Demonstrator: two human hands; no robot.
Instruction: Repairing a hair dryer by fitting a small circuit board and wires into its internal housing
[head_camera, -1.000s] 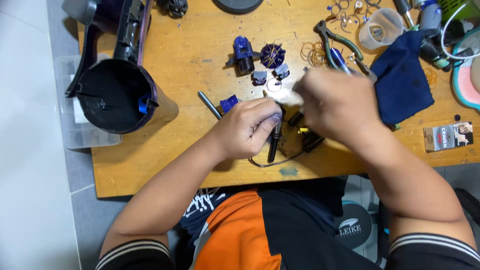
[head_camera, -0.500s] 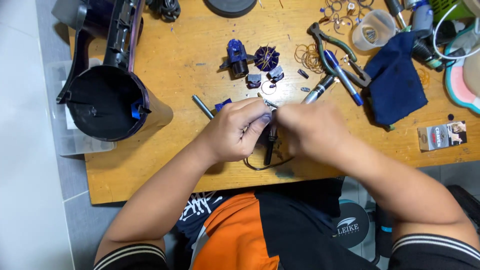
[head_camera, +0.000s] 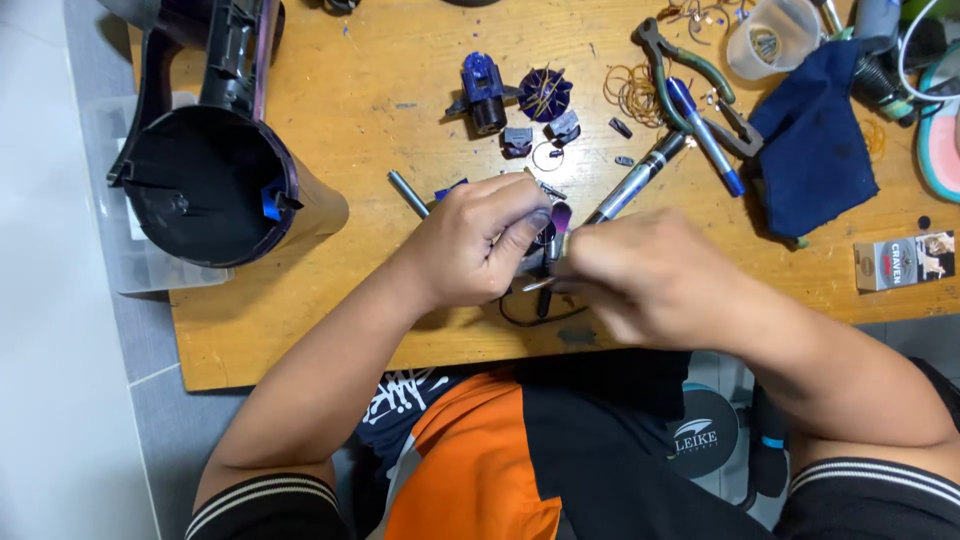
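My left hand (head_camera: 478, 242) is closed around a small dark part with a purple tip (head_camera: 558, 218) just above the near edge of the wooden table (head_camera: 380, 300). My right hand (head_camera: 645, 280) meets it from the right, pinching a thin metal tool (head_camera: 540, 284) against that part. A thin black wire (head_camera: 540, 315) loops beneath both hands. Most of the held part is hidden by fingers.
A black vacuum body with an open round drum (head_camera: 205, 185) lies at the left. Blue motor pieces (head_camera: 485, 90) and a purple fan wheel (head_camera: 545, 95) sit behind the hands. Pliers (head_camera: 690, 75), a blue pen (head_camera: 705, 135), a silver pen (head_camera: 640, 175), a dark blue cloth (head_camera: 815, 140) and a plastic cup (head_camera: 775, 35) lie at the right.
My right hand has come down and left from above the table to join my left hand at the small part. My left hand stays closed on the part.
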